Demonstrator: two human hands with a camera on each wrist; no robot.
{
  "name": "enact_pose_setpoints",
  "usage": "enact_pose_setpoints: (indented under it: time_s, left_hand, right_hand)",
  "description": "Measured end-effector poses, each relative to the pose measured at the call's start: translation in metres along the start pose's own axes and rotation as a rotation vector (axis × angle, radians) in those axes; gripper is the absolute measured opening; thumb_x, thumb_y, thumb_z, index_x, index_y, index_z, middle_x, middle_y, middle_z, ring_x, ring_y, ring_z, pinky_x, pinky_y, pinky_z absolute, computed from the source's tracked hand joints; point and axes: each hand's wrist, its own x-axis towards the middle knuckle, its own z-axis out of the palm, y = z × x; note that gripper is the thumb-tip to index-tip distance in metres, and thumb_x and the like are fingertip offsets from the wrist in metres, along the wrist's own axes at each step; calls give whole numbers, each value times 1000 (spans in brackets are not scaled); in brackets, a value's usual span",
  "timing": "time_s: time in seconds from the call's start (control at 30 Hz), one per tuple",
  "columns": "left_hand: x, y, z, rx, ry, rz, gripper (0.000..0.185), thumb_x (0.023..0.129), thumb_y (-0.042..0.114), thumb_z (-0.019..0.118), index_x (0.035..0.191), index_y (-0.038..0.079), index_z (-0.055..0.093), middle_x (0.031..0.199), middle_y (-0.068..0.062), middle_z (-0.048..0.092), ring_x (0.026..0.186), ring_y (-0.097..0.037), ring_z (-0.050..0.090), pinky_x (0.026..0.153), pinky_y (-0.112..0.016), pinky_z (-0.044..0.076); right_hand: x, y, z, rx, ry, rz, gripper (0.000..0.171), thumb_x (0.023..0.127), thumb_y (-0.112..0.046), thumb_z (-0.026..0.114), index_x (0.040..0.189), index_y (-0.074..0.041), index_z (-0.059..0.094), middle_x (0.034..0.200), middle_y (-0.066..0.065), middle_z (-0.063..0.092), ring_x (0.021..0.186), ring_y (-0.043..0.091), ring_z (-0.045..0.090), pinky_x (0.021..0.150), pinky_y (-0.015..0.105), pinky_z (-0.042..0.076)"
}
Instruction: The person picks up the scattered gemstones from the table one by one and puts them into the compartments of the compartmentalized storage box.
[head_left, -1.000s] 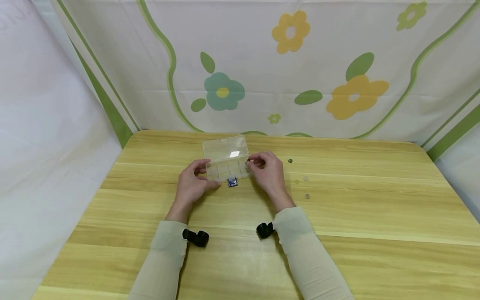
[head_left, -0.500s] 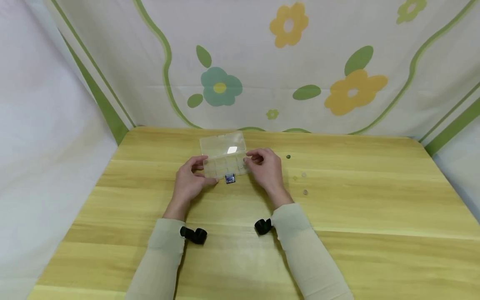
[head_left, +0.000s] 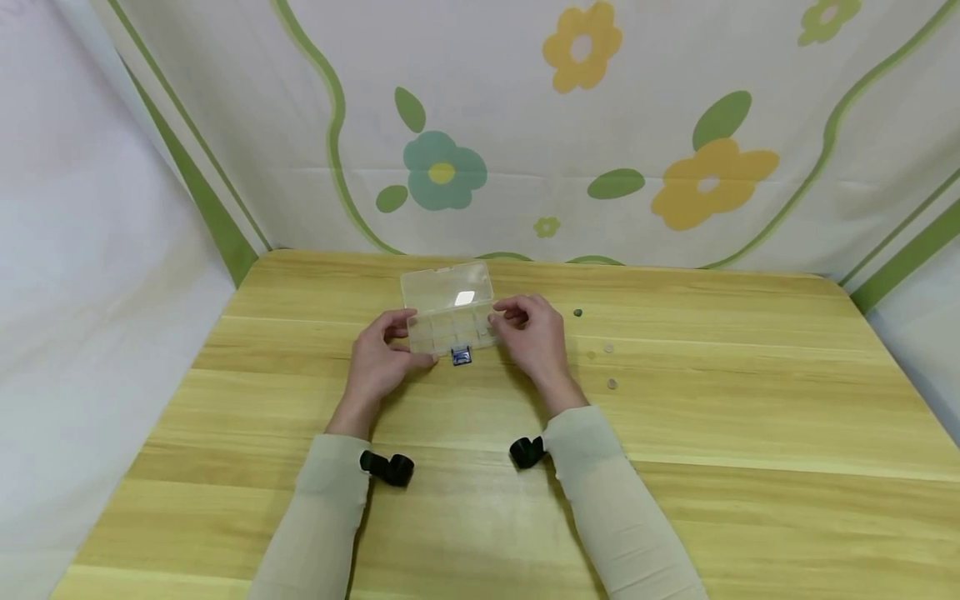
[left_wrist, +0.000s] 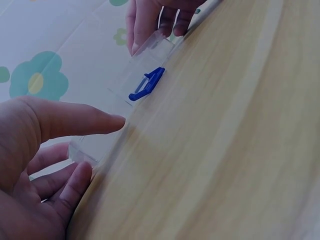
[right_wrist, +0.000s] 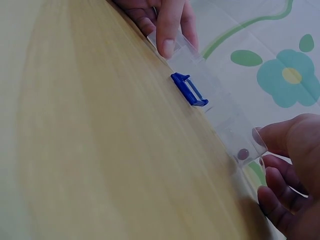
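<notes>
A clear plastic compartment box lies near the table's back edge, its lid raised behind it. A blue latch sticks out at its front. My left hand grips the left end, thumb along the front and fingers behind. At the right end, my right hand has its thumb over the rim and curled fingers outside the end wall. Through the wall in the right wrist view, a small dark red round piece shows in the end compartment. No loose piece shows between the right fingertips.
Right of the right hand lie a small dark green piece, a pale round piece, a greyish one and a faint yellowish one. Behind the wooden table hangs a flowered cloth.
One second ago the dark red piece showed at the right fingertips; now it is inside the box's end compartment. Both hands stay at the box's ends. The head view has tilted slightly.
</notes>
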Motion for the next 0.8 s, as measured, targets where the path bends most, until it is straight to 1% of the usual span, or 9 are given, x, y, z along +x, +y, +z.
enact_pose_setpoints:
  time_s: [0.2,0.37,0.47,0.57,0.67,0.8]
  left_hand:
    - [-2,0,-1,5,-7,0,79,75,-1,92,147,15,64,140,-12,62,116,-29,58,96,-33,53]
    - [-1,3,-1,6,-14,4,79,76,1,93,147,15,64,141,-12,62,117,-29,58,96,-33,52]
    - [-1,3,-1,7,-18,5,79,75,1,93,147,15,64,141,-11,62,119,-29,57,96,-33,52]
    - [-1,3,-1,5,-22,10,80,75,1,93,147,15,63,142,-11,62,120,-28,57,97,-32,53]
    - [0,2,0,5,-22,11,80,75,0,93,148,14,63,142,-11,62,121,-28,57,97,-31,53]
    - [-1,2,0,6,-17,13,80,76,-2,92,149,13,62,141,-13,60,121,-28,56,98,-33,53]
  right_hand:
    - [-4,-2,-3,-7,-15,17,18,97,-18,81,110,-7,81,110,11,71,101,28,69,94,41,60]
    - [-9,-4,-13,-30,-10,2,19,96,-20,82,111,-8,81,110,11,74,101,28,71,93,42,62]
    - [-12,-4,-23,-48,-12,-10,21,97,-21,81,113,-8,81,110,11,74,100,28,71,92,43,62]
    - [-16,-4,-37,-39,-5,-4,23,98,-22,81,116,-7,81,111,12,74,101,29,71,92,44,61]
    - [-20,-6,-51,-21,18,18,24,98,-22,80,117,-7,81,112,12,75,102,27,70,92,41,60]
    - [-24,-6,-66,-10,44,36,27,98,-25,80,119,-8,80,112,10,75,103,24,69,89,34,59]
